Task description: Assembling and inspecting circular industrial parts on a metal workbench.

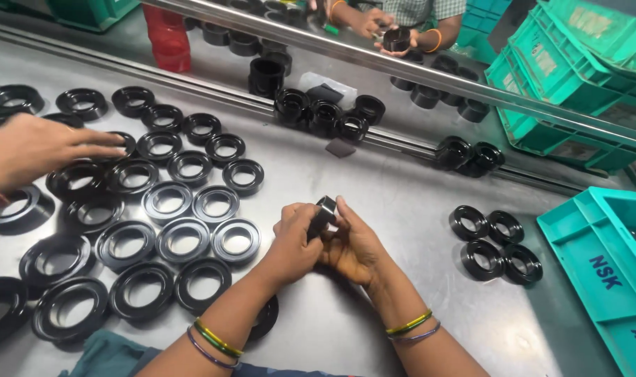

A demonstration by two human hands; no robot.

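Note:
Both my hands meet over the middle of the steel table (395, 188). My left hand (295, 244) and my right hand (353, 246) together grip one small black ring seal (324, 211), held on edge between thumbs and fingertips. To the left lie several black ring seals (185, 241) in rows, flat on the table. A small group of black seals (496, 244) rests to the right of my hands. Another black seal (265, 318) peeks out under my left forearm.
Another person's hand (32, 150) reaches over the seals at the far left. A third person across the table holds a black seal (396, 38). Teal plastic crates (604, 258) stand at the right and back right (576, 77). A metal rail (402, 66) crosses the table, with stacked seals (325, 112) along it.

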